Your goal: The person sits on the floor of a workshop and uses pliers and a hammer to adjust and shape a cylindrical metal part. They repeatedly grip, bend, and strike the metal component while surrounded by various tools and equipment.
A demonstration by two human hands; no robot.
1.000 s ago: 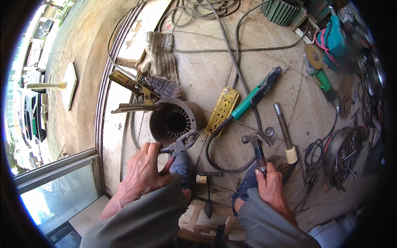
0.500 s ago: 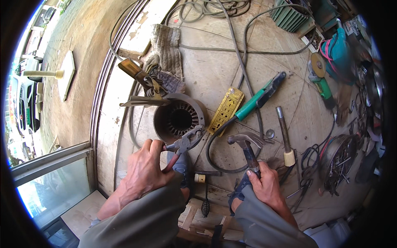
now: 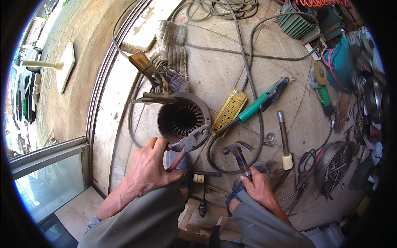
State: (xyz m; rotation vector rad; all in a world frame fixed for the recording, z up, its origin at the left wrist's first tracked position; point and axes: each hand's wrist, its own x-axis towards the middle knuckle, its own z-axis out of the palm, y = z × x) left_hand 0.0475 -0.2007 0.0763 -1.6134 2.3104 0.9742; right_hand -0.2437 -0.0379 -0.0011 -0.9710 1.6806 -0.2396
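Head view, and we're looking down on a broad, pale tiled floor, where a dark, hollow metal cylinder with a slotted inner ring sits just ahead of our left hand. To its right we see a long green-and-black clamp handle, and between the two, a yellow rectangular power strip. Now the grips: our left fingers wrap round red-handled steel pliers, whose nose overlaps the cylinder's near rim; whether they touch, we can't tell. And our right hand has its fingers curled round a dark-handled claw hammer, apart from the cylinder.
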